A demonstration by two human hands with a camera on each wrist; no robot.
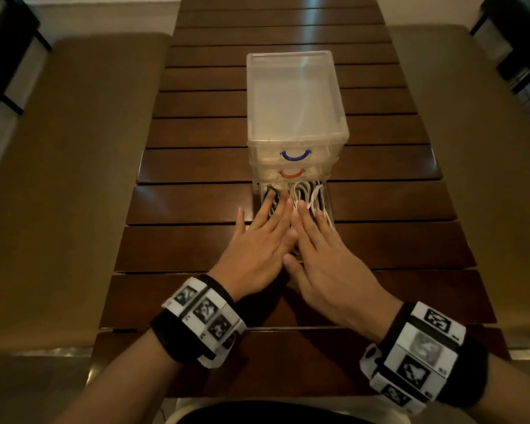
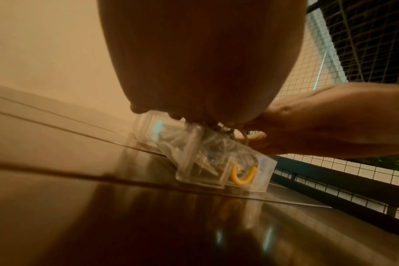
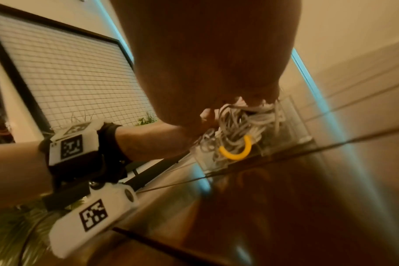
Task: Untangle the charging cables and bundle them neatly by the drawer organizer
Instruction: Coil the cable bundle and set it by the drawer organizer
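Note:
A clear plastic drawer organizer (image 1: 294,96) with a blue and a red handle stands mid-table. Its bottom drawer (image 1: 327,195) is pulled out toward me and holds tangled white cables (image 1: 303,191) and dark cables (image 1: 271,192). My left hand (image 1: 266,228) lies flat, fingers straight, over the dark cables. My right hand (image 1: 312,234) lies flat beside it over the white ones, thumbs touching. In the right wrist view the white cables (image 3: 239,124) pile behind the drawer's yellow handle (image 3: 236,153). The left wrist view shows the same drawer (image 2: 262,167) under my palm (image 2: 205,72).
The organizer stands on a dark slatted wooden table (image 1: 196,246). Cushioned benches run along the left (image 1: 74,179) and right (image 1: 487,179) sides. A wire mesh screen (image 3: 80,81) stands beyond the table.

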